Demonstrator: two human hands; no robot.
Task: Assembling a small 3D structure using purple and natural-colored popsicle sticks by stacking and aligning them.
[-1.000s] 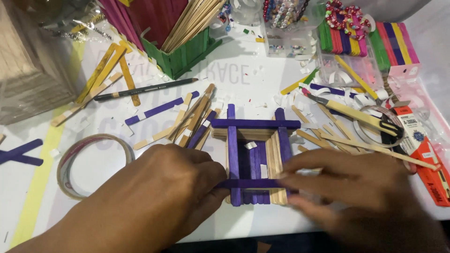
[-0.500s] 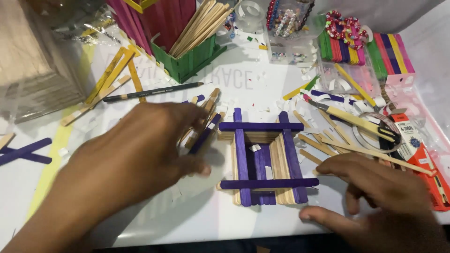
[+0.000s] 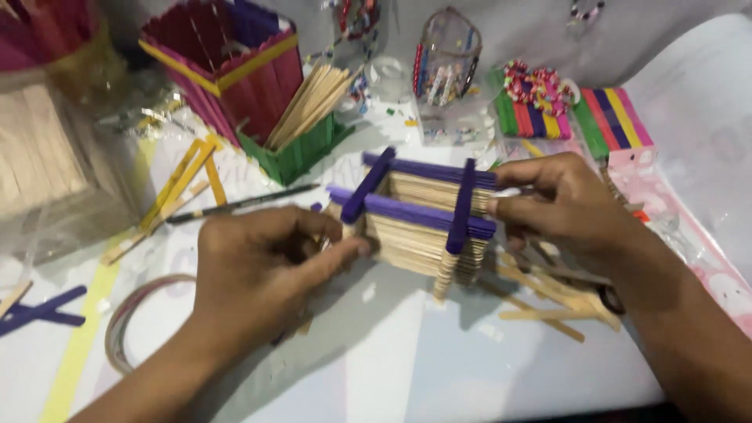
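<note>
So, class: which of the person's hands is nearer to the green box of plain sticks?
Left. The left hand sits just below the green box, at the stick frame's left end. The right hand grips the frame's far right side.

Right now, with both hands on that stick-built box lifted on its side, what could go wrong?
1. The stick box is tilted up, gripped only at its ends by the left hand and right hand; squeezing could pop the purple cross sticks loose.
2. Loose plain sticks lie right under it; setting it down there could leave it crooked.
3. The green holder of sticks stands close behind and might be knocked over.
</note>
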